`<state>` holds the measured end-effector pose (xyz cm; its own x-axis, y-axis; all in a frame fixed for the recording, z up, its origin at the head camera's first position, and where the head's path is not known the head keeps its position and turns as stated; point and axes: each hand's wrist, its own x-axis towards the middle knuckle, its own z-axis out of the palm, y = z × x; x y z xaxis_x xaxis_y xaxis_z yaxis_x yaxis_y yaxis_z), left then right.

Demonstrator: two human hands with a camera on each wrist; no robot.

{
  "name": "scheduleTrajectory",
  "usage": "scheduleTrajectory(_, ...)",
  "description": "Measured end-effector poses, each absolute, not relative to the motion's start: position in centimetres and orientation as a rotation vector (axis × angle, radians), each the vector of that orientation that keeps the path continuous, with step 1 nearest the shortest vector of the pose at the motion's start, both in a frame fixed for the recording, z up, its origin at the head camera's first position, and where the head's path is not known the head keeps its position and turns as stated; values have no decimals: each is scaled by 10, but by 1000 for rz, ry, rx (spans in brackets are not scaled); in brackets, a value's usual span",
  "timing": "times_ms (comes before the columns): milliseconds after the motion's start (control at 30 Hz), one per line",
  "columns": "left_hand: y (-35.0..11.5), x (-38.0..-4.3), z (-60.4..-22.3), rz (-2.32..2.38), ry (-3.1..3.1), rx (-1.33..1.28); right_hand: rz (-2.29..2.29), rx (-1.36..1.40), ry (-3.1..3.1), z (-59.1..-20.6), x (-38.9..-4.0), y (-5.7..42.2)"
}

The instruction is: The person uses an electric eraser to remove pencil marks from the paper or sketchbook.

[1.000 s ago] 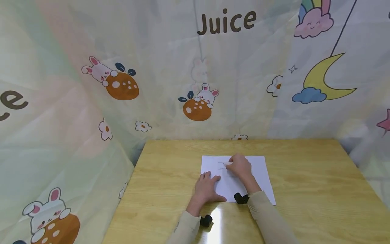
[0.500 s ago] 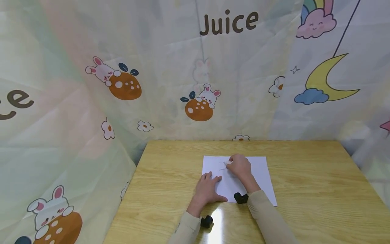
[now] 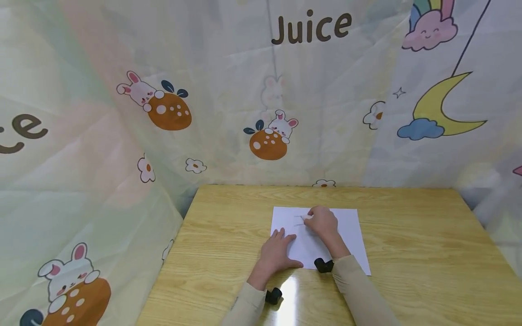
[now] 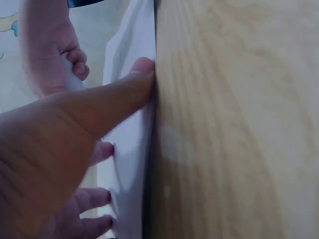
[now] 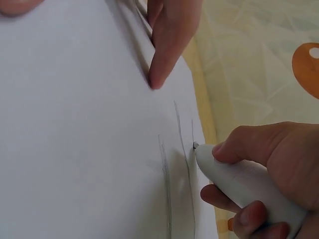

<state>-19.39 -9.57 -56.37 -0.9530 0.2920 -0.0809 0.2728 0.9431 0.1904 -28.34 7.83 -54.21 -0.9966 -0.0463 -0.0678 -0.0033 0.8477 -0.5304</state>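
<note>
A white sheet of paper (image 3: 346, 240) lies on the wooden table, with thin grey lines drawn near its far edge. My left hand (image 3: 275, 250) rests on the paper's near-left part with fingers spread; in the left wrist view its thumb (image 4: 117, 102) lies at the sheet's near edge. My right hand (image 3: 323, 224) grips a thick white pen-like tool (image 5: 249, 186) with a tapered end. Its small grey tip touches the paper at one of the lines, as the right wrist view shows. The palm and fingers partly cover the tool's body.
The wooden table (image 3: 416, 244) extends on both sides of the sheet. Behind and to the left hangs a printed cloth (image 3: 220, 90) with rabbits and a moon. A black wrist-worn piece (image 3: 324, 265) sits at the right cuff, another (image 3: 273, 296) at the left.
The head view has shifted slightly. My left hand keeps its place on the paper, and the right hand stays by the lines with the white tool, with barely any movement.
</note>
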Motion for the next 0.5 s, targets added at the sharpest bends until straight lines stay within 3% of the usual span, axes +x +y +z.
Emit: scheduleTrajectory(500, -95, -198, -564, 213, 3000, 434, -793, -64, 3003, -546, -279, 76)
